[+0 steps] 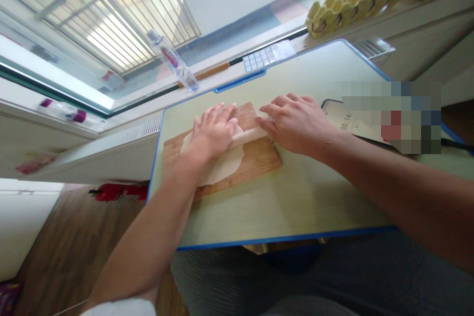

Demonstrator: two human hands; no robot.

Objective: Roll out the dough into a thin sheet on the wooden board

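Note:
A thin, pale sheet of dough [225, 164] lies on a wooden cutting board [259, 154]. Across it runs a light rolling pin [249, 137]. My left hand [213, 131] lies palm down over the pin's left part, its fingers stretched out and spread above the dough. At the right end of the pin, my right hand [292, 121] is curled over it, thumb pointing left. Both hands cover the pin's ends, so only its middle shows. Part of the dough is hidden under my left hand.
The board rests on a pale table with a blue rim [289, 233]. A device showing a timer [346, 121] lies to the right, partly pixelated. Beyond the table are a plastic bottle [174, 61], a white-and-blue grid sheet [261, 58] and egg cartons [355, 5]. A red extinguisher-like object [118, 191] is lower left.

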